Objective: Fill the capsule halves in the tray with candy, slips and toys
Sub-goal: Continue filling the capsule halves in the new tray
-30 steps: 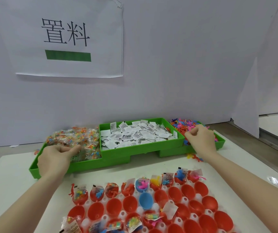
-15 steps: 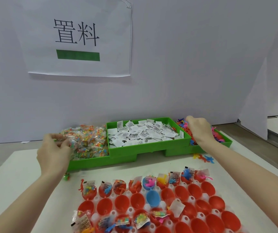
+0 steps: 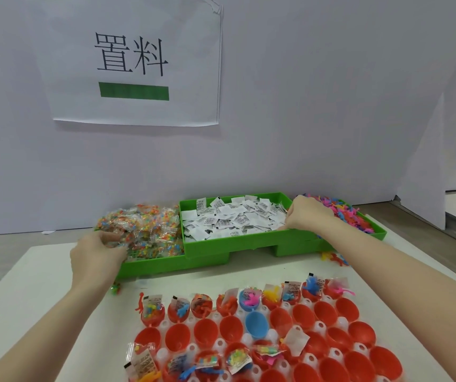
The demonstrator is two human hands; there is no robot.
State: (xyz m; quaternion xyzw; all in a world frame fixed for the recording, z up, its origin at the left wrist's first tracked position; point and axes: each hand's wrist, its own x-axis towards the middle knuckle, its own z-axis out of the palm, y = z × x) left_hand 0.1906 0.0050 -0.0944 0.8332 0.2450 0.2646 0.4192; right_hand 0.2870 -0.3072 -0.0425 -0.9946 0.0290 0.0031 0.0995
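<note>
Our right hand point(image 3: 305, 215) has shifted from the toy bin to pinch slips point(image 3: 238, 216) in the middle bin, our left hand point(image 3: 97, 248) again gripping candy packets point(image 3: 149, 230), so more capsule halves point(image 3: 331, 312) in the tray below get filled next.

capsule halves point(image 3: 206, 332): I see glossy smooth plastic, red, one blue
tray point(image 3: 341, 322): white plastic, semi-gloss
bins point(image 3: 207, 250): green matt plastic
candy point(image 3: 149, 230): I read clear crinkly shiny film wrappers
slips point(image 3: 232, 219): matt white paper
toys point(image 3: 339, 210): I'd say soft rubbery plastic
sign point(image 3: 138, 64): matt paper
table point(image 3: 36, 293): smooth matt white
</note>
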